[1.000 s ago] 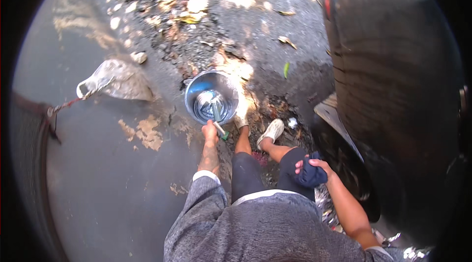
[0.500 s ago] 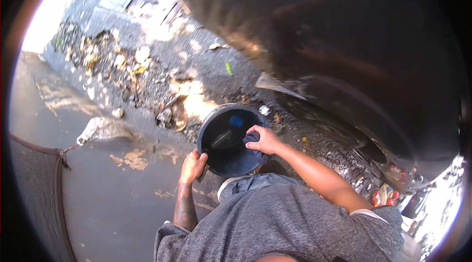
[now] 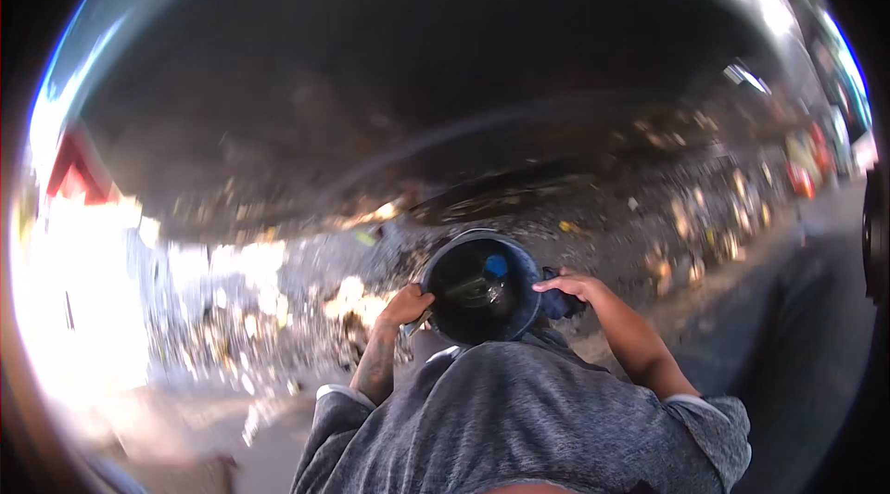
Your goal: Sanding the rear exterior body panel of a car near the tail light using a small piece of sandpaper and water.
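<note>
One round dark bucket (image 3: 482, 288) sits in the lower middle of the view, just in front of the person's grey-sleeved torso, with two hands on it, one at each side. Its mouth faces up toward the camera, so its long axis runs roughly along the line of sight, tipped a little away from the person. Inside, one small blue thing (image 3: 496, 265) lies near the far wall, and a pale, shiny streak crosses the dark bottom; what that streak is cannot be told through the blur. The left hand (image 3: 406, 306) is curled narrowly around the bucket's left rim, fingers bent over the edge and touching it. The right hand (image 3: 570, 287) lies against the right rim with the fingers stretched fairly flat, and one dark blue cloth (image 3: 559, 305) is bunched under it, pressed between palm and bucket wall. Behind the bucket, the ground (image 3: 306, 309) is littered with many pale scraps, too smeared to count. A large dark curved body (image 3: 445, 86) fills the upper part of the view.
</note>
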`<state>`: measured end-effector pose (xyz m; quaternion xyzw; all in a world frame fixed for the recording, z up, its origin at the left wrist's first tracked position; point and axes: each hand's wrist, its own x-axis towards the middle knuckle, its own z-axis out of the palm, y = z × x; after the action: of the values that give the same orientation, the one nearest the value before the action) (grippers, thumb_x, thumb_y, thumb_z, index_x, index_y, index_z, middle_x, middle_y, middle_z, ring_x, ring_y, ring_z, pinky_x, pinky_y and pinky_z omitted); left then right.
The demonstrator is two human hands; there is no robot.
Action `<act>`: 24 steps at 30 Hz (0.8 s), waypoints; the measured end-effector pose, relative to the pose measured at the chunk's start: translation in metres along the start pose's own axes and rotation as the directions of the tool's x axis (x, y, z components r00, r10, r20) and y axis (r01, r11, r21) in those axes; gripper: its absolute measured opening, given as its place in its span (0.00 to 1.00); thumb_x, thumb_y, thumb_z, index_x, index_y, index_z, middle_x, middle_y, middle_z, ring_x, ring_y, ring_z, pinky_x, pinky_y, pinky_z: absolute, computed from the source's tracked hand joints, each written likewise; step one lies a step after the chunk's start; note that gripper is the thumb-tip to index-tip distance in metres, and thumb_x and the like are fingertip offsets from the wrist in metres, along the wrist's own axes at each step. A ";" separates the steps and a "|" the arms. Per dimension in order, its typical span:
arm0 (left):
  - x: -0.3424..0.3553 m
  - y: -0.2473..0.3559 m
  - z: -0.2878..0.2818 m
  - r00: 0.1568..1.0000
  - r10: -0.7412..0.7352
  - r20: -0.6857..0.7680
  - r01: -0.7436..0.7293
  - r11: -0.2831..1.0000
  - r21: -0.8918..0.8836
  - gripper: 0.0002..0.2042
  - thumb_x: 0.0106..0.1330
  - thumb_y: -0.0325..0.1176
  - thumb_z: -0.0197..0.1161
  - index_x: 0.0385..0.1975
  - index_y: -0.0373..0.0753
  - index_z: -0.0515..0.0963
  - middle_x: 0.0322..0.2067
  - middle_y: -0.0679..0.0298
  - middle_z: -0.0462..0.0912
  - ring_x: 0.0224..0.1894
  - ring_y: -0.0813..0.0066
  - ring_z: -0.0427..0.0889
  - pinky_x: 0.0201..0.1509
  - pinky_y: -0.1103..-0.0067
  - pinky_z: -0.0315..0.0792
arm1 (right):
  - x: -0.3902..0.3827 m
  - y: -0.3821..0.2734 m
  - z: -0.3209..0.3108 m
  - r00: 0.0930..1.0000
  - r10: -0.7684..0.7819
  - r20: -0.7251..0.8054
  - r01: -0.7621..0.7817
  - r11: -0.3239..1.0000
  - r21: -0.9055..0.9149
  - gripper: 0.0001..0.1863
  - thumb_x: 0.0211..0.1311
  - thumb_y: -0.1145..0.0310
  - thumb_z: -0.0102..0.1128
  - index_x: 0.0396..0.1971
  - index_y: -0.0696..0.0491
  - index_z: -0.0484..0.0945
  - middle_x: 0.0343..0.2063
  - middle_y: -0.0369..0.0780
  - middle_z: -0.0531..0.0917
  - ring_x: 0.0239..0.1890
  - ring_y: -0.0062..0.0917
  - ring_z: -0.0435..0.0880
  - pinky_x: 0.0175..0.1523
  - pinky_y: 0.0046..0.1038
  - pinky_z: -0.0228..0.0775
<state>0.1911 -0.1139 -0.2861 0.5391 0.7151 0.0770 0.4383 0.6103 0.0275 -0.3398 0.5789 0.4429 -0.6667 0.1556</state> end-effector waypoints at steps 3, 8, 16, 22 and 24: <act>0.056 0.039 -0.001 0.948 -0.126 0.292 0.086 0.986 0.146 0.27 0.63 0.51 0.61 0.27 0.23 0.81 0.25 0.41 0.84 0.31 0.51 0.86 0.36 0.62 0.76 | -0.056 0.006 0.000 0.996 -0.017 -0.089 0.013 0.999 -0.048 0.71 0.36 0.21 0.70 0.68 0.68 0.64 0.71 0.59 0.64 0.74 0.48 0.63 0.74 0.43 0.59; 0.113 0.079 0.039 0.935 0.168 0.313 -0.173 0.985 -0.013 0.31 0.68 0.49 0.66 0.56 0.23 0.76 0.40 0.46 0.86 0.41 0.61 0.87 0.47 0.70 0.78 | -0.047 0.097 0.011 0.942 -0.138 -0.304 0.076 0.975 -0.207 0.44 0.49 0.36 0.68 0.49 0.66 0.83 0.52 0.61 0.82 0.57 0.52 0.81 0.61 0.43 0.74; 0.162 0.019 0.045 0.915 0.031 0.403 0.048 0.982 -0.183 0.24 0.70 0.55 0.64 0.42 0.35 0.80 0.23 0.67 0.80 0.19 0.80 0.70 0.23 0.77 0.61 | -0.102 0.164 0.056 0.561 0.394 -0.728 0.180 0.800 0.572 0.33 0.52 0.47 0.67 0.40 0.67 0.84 0.40 0.59 0.87 0.47 0.47 0.88 0.52 0.40 0.78; 0.185 -0.055 0.033 0.901 -0.255 0.350 0.362 0.887 -0.285 0.33 0.52 0.25 0.71 0.62 0.32 0.73 0.41 0.57 0.84 0.40 0.67 0.82 0.41 0.69 0.74 | -0.069 0.206 -0.019 0.715 0.589 -0.376 0.568 -0.177 0.804 0.21 0.58 0.55 0.60 0.39 0.59 0.76 0.35 0.46 0.85 0.36 0.39 0.87 0.43 0.47 0.80; 0.205 -0.033 0.050 0.888 -0.181 0.423 0.232 0.970 -0.071 0.40 0.49 0.21 0.68 0.69 0.32 0.66 0.45 0.55 0.84 0.44 0.63 0.83 0.46 0.69 0.76 | -0.064 0.234 -0.047 0.745 0.560 -0.362 0.589 -0.298 0.751 0.20 0.59 0.55 0.58 0.40 0.58 0.76 0.35 0.45 0.85 0.36 0.39 0.88 0.44 0.48 0.80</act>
<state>0.1969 0.0264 -0.4469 0.4366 0.6536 -0.0430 0.6167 0.8264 -0.0868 -0.3743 0.6301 -0.2633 -0.4681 -0.5609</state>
